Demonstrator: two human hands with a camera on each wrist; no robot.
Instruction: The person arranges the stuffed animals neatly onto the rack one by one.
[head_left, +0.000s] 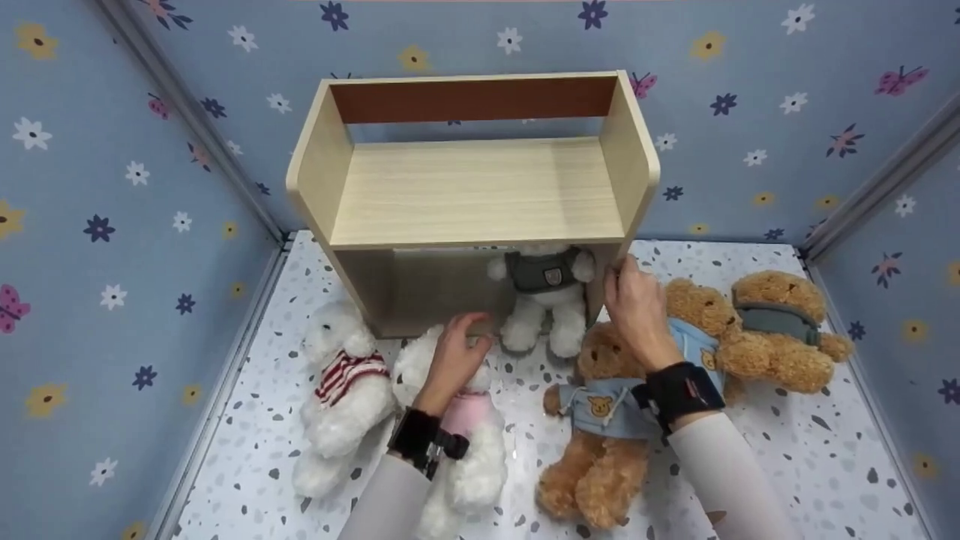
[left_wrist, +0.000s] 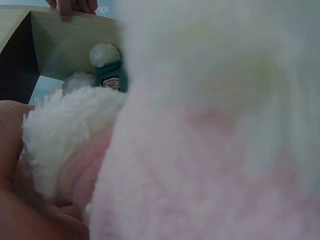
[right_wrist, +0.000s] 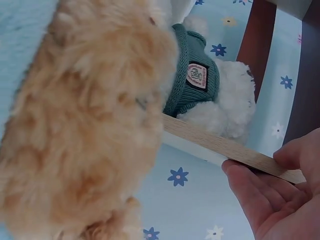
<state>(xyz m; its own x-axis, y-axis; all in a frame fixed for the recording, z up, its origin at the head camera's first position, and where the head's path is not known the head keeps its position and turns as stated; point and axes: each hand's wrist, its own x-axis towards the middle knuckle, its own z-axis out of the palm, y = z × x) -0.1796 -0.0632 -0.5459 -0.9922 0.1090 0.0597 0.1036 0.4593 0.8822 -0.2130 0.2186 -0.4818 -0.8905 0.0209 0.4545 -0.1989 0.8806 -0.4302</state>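
Observation:
A light wooden shelf [head_left: 480,187] stands against the back wall. My right hand [head_left: 637,307] grips the front edge of its right side panel, thumb on one face and fingers [right_wrist: 255,195] on the other. Inside the lower compartment, at the right, sits a white teddy bear [head_left: 551,300] in a dark green top. My left hand [head_left: 455,360] is over a white teddy bear [head_left: 480,469] in pink, just in front of the shelf. Its fingers are loosely bent, with nothing visible between thumb and forefinger. In the left wrist view, the bear's fluffy arm [left_wrist: 75,130] partly hides that hand.
A white bear in a red-striped top [head_left: 349,382] lies at the left. On the right are a brown bear in a blue hoodie [head_left: 607,420], another brown bear in light blue [head_left: 697,307] and one in green [head_left: 784,330]. Flowered walls [head_left: 750,97] enclose the speckled floor [head_left: 810,465].

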